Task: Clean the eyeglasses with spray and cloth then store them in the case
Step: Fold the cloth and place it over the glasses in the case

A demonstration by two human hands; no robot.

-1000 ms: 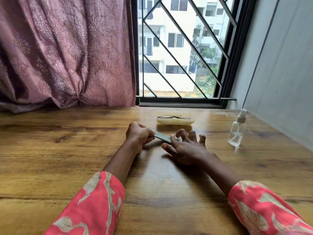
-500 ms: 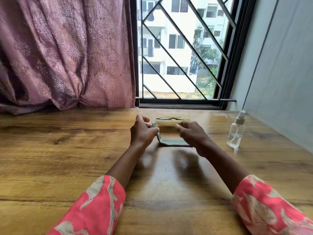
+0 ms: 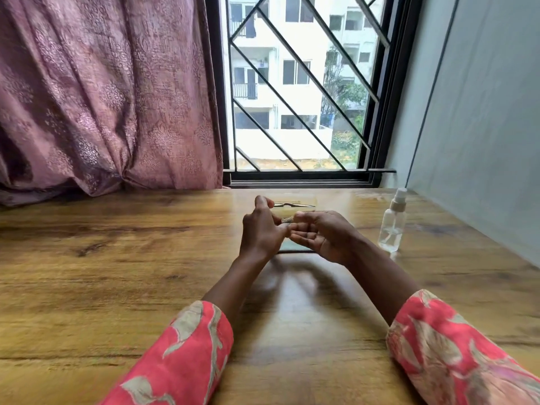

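Wooden table runs from near edge to a barred window at far side; mauve curtain hangs far left, grey wall on the right. Both hands meet at centre, raised just above the tabletop, w/ coral patterned sleeves at the near edge. Left hand has fingers curled, thumb up, pinching a small bunched bit of grey-green cloth at the fingertips. Right hand is turned palm-up-ish, fingers curled in, also pinching that cloth right beside the left one; the two hands touch. A flat teal piece shows under and between the hands near the table; can't tell if it's more of the cloth or sth else. Eyeglasses lie just beyond the hands on a pale case, mostly hidden by the fingers. Clear spray bottle w/ white nozzle stands upright to the right, apart from the hands, near the wall.
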